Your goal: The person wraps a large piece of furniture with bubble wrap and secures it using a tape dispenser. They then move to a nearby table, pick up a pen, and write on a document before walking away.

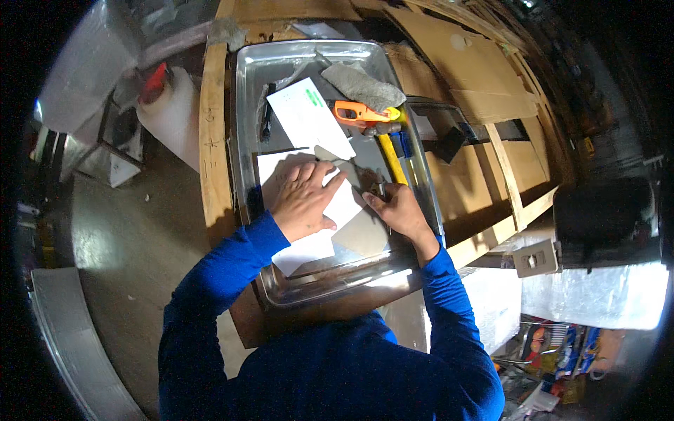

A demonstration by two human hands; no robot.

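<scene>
My left hand (pixel 306 196) lies flat on white paper sheets (pixel 312 248), its fingers apart and pointing up and right. The sheets rest in a shiny metal tray (pixel 242 175). To the right of them, my right hand (pixel 400 212) is closed around a small slim tool (pixel 380 189), dark with a light part. Its exact kind is hidden by the fingers. Beyond the hands lies another white sheet (pixel 303 116) with a green mark. Beside that are an orange-handled tool (pixel 357 112), a grey cloth or glove (pixel 364 87) and a yellow handle (pixel 391 158).
A slim black tool (pixel 267 116) lies along the tray's left side. Wooden boards (pixel 213 133) frame the tray, and cardboard sheets (pixel 477 67) lie on the right. A wrapped white roll (pixel 172 112) stands at the left. Assorted goods (pixel 554 351) sit at the lower right.
</scene>
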